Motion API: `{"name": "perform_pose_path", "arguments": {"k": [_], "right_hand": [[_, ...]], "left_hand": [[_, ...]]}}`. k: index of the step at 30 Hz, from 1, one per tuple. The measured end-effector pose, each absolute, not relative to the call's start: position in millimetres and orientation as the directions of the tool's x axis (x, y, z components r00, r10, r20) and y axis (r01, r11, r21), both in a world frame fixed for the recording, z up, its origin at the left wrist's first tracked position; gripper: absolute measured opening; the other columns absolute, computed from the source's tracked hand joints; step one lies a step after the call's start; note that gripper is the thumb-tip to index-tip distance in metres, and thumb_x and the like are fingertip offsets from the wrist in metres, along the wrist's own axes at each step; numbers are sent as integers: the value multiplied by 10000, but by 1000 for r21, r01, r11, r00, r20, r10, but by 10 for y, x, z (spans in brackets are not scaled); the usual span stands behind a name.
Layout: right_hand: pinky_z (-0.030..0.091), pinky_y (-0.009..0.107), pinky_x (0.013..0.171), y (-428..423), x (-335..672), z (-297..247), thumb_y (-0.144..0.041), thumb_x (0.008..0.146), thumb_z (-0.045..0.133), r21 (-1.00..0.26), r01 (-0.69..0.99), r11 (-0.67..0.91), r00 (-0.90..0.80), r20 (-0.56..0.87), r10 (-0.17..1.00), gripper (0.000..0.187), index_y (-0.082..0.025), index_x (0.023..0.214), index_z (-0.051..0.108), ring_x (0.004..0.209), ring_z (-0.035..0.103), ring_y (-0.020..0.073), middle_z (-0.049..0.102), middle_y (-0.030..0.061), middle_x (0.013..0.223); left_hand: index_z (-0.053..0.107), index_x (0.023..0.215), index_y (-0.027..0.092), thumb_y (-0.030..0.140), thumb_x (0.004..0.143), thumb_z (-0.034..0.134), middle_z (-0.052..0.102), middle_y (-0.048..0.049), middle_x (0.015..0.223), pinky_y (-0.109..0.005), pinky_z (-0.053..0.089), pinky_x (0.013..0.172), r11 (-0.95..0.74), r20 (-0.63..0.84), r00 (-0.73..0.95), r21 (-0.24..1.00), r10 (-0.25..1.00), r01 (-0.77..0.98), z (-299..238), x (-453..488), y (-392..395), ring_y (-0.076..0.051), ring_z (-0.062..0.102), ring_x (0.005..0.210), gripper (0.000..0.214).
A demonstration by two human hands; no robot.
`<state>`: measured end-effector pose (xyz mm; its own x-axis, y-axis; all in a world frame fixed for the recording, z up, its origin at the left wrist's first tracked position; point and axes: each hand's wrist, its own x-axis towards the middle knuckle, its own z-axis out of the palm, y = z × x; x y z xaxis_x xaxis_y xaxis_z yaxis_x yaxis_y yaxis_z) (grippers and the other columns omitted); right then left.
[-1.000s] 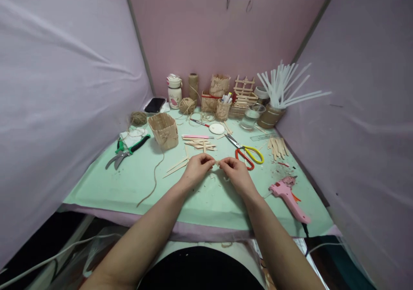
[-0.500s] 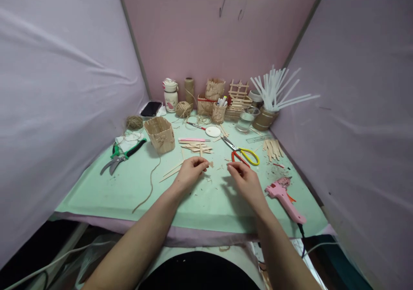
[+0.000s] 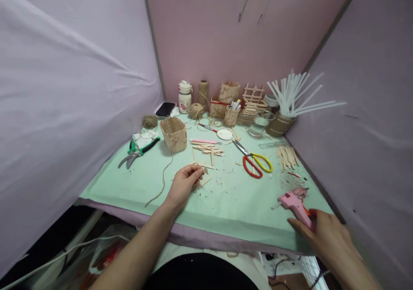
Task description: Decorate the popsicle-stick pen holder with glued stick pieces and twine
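My left hand [image 3: 185, 181] rests on the green mat [image 3: 226, 204] with its fingers curled round a small wooden stick piece [image 3: 202, 179]. My right hand [image 3: 325, 236] is at the front right edge, its fingers closing on the handle of the pink glue gun [image 3: 295, 204], whose nozzle points left. Loose wooden sticks [image 3: 208, 149] lie just beyond the left hand. Wood chips are scattered between the two hands.
Red-and-yellow scissors [image 3: 254, 163], green-handled pliers [image 3: 138, 152], a stick-built basket [image 3: 174, 134] with a trailing twine, twine balls [image 3: 150, 121], a phone [image 3: 165, 108], a bottle [image 3: 185, 96], a glass [image 3: 260, 124], a jar of white sticks [image 3: 284, 118] and stick crafts [image 3: 251, 103]. Cloth walls enclose three sides.
My hands were together over the small stick piece; the right hand let go and moved right and toward me onto the glue gun. The left hand keeps the piece. The view shifted.
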<state>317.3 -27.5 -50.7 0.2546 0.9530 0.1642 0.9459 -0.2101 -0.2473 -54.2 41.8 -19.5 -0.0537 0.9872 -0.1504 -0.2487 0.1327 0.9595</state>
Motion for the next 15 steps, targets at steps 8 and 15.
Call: {"name": "perform_pose_path", "arguments": {"k": [8,15], "right_hand": [[482,439,744,-154,3063,-359,-627,665,479,-334,906,-262,285,23,958,550,-141,874,628,849,617,354,648,173,826],[503,398,682,-341,2878,-72,-681,645,537,-659,700,-277,346,-27,938,569,-201,927,658,796,651,306,703,126,911]], "left_hand": [[661,734,146,339,642,804,604,-8,708,-153,376,550,129,-179,-77,892,981,-433,-178,-553,414,-54,481,608,257],[652,742,136,295,653,815,569,0,703,-145,394,556,145,-191,-24,813,981,-565,-234,-607,436,-47,479,614,245]]}}
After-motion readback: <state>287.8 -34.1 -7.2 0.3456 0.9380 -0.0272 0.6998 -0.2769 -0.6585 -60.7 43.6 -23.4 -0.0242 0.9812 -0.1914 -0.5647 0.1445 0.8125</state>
